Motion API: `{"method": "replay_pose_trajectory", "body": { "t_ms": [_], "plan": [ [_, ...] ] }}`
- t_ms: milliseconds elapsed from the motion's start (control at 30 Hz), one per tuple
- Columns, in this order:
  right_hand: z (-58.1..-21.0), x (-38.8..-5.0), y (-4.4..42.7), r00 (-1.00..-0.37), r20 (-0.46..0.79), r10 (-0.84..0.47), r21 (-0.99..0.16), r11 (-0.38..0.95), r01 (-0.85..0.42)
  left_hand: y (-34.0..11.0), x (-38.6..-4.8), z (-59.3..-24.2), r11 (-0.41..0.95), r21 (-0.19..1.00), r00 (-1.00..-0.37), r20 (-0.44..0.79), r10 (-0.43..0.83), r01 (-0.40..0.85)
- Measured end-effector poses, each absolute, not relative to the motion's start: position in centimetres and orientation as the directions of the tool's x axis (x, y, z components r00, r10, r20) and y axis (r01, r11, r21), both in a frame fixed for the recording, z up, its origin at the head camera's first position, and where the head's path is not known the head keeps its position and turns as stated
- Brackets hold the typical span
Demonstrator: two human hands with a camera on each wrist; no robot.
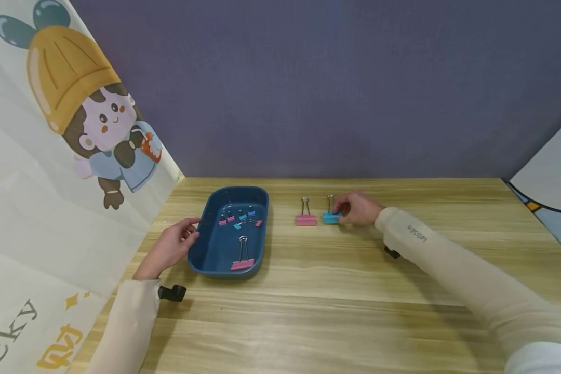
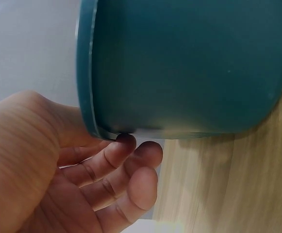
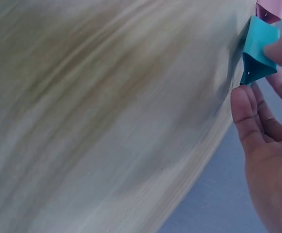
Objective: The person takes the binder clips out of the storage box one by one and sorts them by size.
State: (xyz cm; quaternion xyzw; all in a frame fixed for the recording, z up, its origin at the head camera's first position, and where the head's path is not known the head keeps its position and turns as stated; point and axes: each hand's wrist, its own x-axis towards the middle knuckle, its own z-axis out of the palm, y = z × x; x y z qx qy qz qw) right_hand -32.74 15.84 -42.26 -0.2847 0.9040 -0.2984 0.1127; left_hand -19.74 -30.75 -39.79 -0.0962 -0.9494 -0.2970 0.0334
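A blue tray (image 1: 205,262) stands on the table at the left, with several small binder clips and one large pink clip (image 1: 242,264) inside. My left hand (image 1: 170,248) grips the tray's left rim; in the left wrist view the hand (image 2: 77,170) has its thumb and a fingertip at the rim of the tray (image 2: 189,63). To the right of the tray lies a pink binder clip (image 1: 306,220). Beside it my right hand (image 1: 359,209) pinches a teal binder clip (image 1: 330,217). The right wrist view shows thumb and fingers of the hand (image 3: 269,160) on the teal clip (image 3: 260,46).
The wooden table (image 1: 299,322) reaches back to a grey-blue partition (image 1: 327,93). A white sheet with a cartoon figure (image 1: 107,124) hangs along the left side, and a light panel (image 1: 549,161) stands at the right edge.
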Motion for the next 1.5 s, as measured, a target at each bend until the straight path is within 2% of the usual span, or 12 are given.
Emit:
{"method": "replay_pose_trajectory", "body": {
  "t_ms": [800,1067,1300,1500],
  "plan": [
    [-42.1,-32.5,14.5,-0.774,-0.080,-0.628,-0.645,0.625,-0.440,-30.4,-19.7,-39.4,0.808,0.557,-0.981,0.113,0.156,0.193],
    [-40.2,-32.1,13.9,-0.787,-0.029,-0.617,-0.622,0.627,-0.469,-30.6,-19.7,-39.7,0.812,0.544,-0.977,0.130,0.170,0.213],
    [-38.1,-31.4,12.4,-0.749,0.020,-0.662,-0.602,0.590,-0.537,-30.7,-19.8,-39.9,0.813,0.534,-0.973,0.144,0.180,0.230],
    [-36.8,-30.1,10.5,-0.694,0.066,-0.717,-0.594,0.531,-0.605,-30.9,-19.8,-40.0,0.812,0.541,-0.975,0.135,0.175,0.221]
  ]
}}
